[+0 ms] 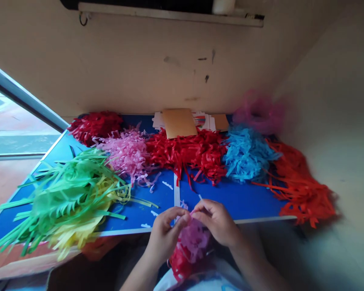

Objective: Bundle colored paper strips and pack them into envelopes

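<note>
My left hand [170,228] and my right hand [214,220] meet just in front of the table's near edge. Both pinch a strip of pink fringed tissue paper [197,238] between thumb and fingertips. The rest of the pink paper hangs below the fingers, over a red bunch of tissue paper [180,260] at my lap. A thin white tip [200,197] sticks up above the right fingertips; what it belongs to is hidden.
On the blue table [157,202] lie green fringe [69,182], yellow fringe [79,230], pink shreds [129,153], red fringe [188,151], blue fringe [248,155] and orange fringe [306,186]. Brown card [178,122] rests at the back. A shelf [170,14] juts from the wall.
</note>
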Demonstrator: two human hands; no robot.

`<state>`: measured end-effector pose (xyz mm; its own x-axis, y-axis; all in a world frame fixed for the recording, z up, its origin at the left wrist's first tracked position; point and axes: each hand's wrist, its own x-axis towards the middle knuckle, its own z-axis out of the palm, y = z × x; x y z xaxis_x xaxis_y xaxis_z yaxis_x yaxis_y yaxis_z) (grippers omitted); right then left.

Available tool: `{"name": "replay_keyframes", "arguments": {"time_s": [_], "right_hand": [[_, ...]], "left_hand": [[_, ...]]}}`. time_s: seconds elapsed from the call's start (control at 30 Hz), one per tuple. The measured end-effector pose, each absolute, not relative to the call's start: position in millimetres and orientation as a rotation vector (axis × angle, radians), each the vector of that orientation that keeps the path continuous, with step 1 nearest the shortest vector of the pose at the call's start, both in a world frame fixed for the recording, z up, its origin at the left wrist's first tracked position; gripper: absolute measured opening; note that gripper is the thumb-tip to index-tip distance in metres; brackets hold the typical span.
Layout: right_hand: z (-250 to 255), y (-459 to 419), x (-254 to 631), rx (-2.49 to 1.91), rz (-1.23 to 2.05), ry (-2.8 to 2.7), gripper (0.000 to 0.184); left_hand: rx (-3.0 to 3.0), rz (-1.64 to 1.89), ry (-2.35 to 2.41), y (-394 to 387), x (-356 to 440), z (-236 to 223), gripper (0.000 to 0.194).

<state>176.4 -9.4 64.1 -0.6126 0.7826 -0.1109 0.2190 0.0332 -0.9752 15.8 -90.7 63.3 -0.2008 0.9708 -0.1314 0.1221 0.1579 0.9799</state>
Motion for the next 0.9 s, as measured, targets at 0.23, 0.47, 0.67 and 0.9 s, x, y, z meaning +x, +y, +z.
{"name": "replay_keyframes", "arguments": {"time_s": [0.23,0.47,0.67,0.9], "right_hand": [[55,-2,180,-0.965,2.078,-1.516,0.036],[59,-6,182,-0.92,2.079,-1.561,0.025],[55,-6,186,-0.87,2.212,-1.567,0.023],[51,-12,179,-1.006,1.954,-1.652,0.018]], "left_hand": [[0.696,1.125,1.267,-90,19,67,0.034],[0.786,1.125,1.341,-89,15,65,0.029],[0.944,1.001,1.39,-87,14,68,0.016],[0.836,1.125,1.327,-90,16,58,0.014]]}}
